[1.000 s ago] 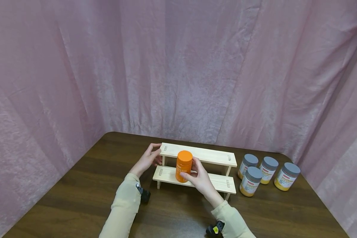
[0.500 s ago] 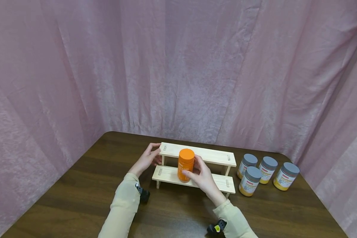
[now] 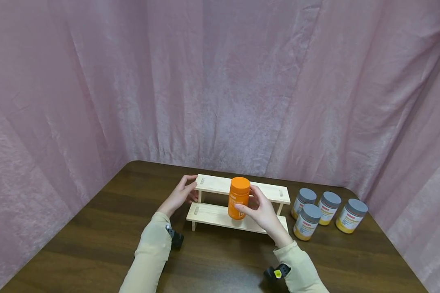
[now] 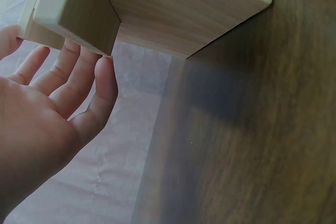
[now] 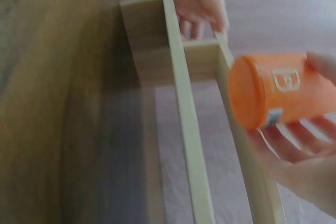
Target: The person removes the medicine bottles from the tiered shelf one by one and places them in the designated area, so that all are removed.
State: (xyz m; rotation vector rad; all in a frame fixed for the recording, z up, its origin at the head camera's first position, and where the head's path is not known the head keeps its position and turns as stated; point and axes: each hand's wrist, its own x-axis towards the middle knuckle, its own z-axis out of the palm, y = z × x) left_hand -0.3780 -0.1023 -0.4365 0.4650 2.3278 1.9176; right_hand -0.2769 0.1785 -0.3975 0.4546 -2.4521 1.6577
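Note:
A two-tier wooden stand [image 3: 213,214] sits on the table, its upper board behind and above the lower one. My left hand [image 3: 178,197] holds the left end of the upper board, with bent fingertips on the board's edge in the left wrist view. My right hand [image 3: 262,211] grips an orange jar [image 3: 239,198] with an orange lid, thumb on the front and fingers round the far side. The jar is upright in the air in front of the upper board. Its base [image 5: 245,92] faces the right wrist camera, clear of the lower board.
Several white-and-yellow jars with grey lids [image 3: 307,221] stand on the brown table [image 3: 212,260], right of the stand. The nearest one is close to the stand's right end. A pink curtain [image 3: 220,89] hangs behind the table and along its sides.
The orange jar in my right hand has moved right and a little upward, from low over the lower board. My left hand stays at the stand's left end.

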